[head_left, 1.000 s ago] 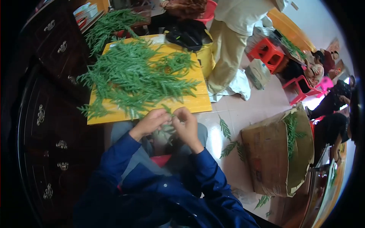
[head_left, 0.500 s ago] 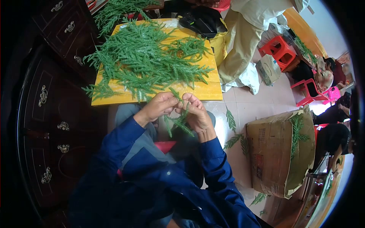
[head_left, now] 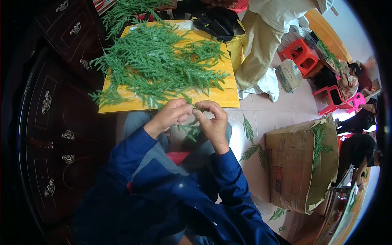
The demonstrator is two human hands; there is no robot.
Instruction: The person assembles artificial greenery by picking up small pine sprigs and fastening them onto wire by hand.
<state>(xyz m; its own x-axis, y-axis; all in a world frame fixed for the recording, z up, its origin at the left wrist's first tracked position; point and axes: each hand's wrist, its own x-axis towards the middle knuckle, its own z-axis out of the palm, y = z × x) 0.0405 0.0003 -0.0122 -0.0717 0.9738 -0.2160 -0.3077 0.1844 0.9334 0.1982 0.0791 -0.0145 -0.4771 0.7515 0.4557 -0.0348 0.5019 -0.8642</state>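
Note:
Above my lap, in front of the table's near edge, my left hand (head_left: 173, 113) pinches a green artificial pine sprig (head_left: 189, 131) between thumb and fingers. My right hand (head_left: 213, 120) meets it from the right, thumb and forefinger pressed together on the same sprig near its stem. A small leafy tip shows above the fingers, while the rest dangles below, partly hidden by the hands. Just beyond lies a large heap of similar green sprigs (head_left: 151, 57) on the yellow table (head_left: 220, 98).
On the right stands a cardboard box (head_left: 290, 163) with a sprig over its edge. Loose sprigs (head_left: 248, 128) lie on the tiled floor. A person in pale trousers (head_left: 259, 49) stands behind the table. Dark drawers (head_left: 45, 122) line the left; red stools (head_left: 300, 56) stand farther right.
My right hand has turned and its fingers have shifted on the sprig. The sprig's hanging part has swung and now shows less. My left hand has barely moved.

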